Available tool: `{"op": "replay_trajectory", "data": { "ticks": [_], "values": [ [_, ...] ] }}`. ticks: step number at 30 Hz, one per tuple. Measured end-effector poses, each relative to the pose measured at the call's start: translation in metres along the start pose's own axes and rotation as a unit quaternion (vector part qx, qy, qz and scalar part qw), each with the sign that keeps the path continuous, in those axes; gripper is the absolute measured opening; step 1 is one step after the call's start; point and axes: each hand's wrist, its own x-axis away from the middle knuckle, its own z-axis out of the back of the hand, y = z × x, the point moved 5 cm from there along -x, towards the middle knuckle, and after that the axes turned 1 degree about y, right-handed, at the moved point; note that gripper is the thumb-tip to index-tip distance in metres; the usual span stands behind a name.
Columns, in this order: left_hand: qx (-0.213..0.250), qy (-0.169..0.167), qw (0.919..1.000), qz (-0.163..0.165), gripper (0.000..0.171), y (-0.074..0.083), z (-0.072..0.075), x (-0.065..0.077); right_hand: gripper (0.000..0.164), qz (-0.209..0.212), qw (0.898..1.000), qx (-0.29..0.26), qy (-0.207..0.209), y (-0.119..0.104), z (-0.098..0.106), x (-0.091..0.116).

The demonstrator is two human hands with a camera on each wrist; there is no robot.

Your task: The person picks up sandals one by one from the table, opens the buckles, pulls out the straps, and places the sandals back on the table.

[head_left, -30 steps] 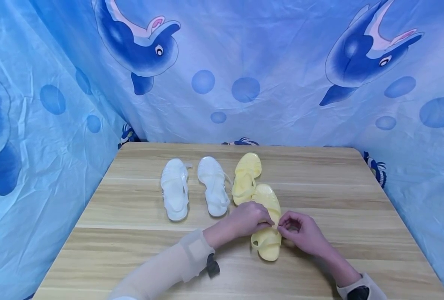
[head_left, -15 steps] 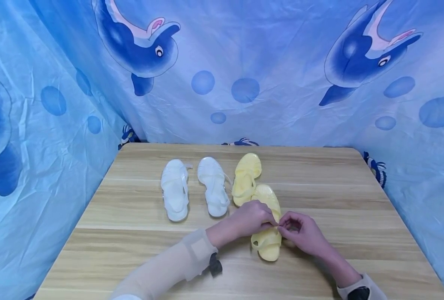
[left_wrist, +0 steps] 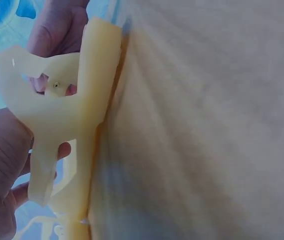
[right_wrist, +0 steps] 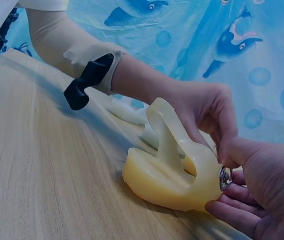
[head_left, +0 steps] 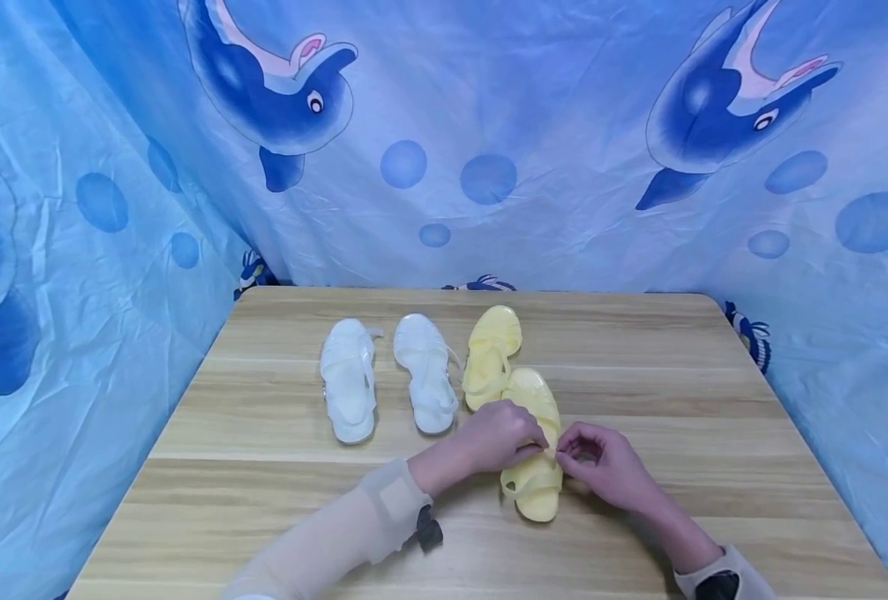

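Observation:
A yellow jelly sandal point(head_left: 540, 504) lies toe away from me, its heel strap point(right_wrist: 164, 117) standing up. My left hand point(head_left: 498, 437) reaches across it from the left, thumb and fingertips pinching the strap near the ankle. From the right, my right hand point(head_left: 611, 468) holds the sandal's outer side at a small metal buckle point(right_wrist: 225, 178), with thumb above and fingers below. The two sets of fingertips are close together. In the left wrist view the yellow straps point(left_wrist: 57, 112) stand between both hands. The strap's end is mostly hidden by the fingers.
A second yellow sandal point(head_left: 493, 346) lies just behind, near the toe of the first. Two white sandals, one at far left point(head_left: 349, 379) and one beside it point(head_left: 425, 375), lie side by side on the wooden table point(head_left: 676, 375). A blue dolphin-print curtain point(head_left: 564, 225) encloses the table.
My left fingertips moved right to meet the right fingertips, then drew back slightly left. The right hand and the sandals stay in place.

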Motion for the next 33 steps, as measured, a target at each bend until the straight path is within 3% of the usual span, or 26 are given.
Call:
{"op": "replay_trajectory", "data": {
  "ticks": [8,14,22,27,33],
  "values": [
    [-0.027,-0.012,0.9993,-0.021,0.01,0.005,0.004,-0.009,0.014,0.011,1.0,-0.004,0.003,0.0,-0.001,-0.001],
    [-0.038,-0.018,0.9991,-0.003,0.006,0.003,0.003,-0.005,0.013,0.006,1.0,-0.003,0.004,0.0,-0.001,0.0],
    [-0.002,0.001,0.9999,0.01,0.011,-0.001,0.003,0.001,0.014,0.008,1.0,-0.002,0.004,-0.003,0.0,0.0],
    [-0.036,-0.004,0.9993,-0.001,0.019,0.003,0.005,-0.005,0.014,0.011,1.0,-0.006,0.008,-0.003,0.0,0.0],
    [-0.057,-0.004,0.9984,-0.005,0.011,0.005,0.006,-0.011,0.013,0.009,1.0,-0.004,0.01,-0.002,-0.001,0.0]
  ]
}}
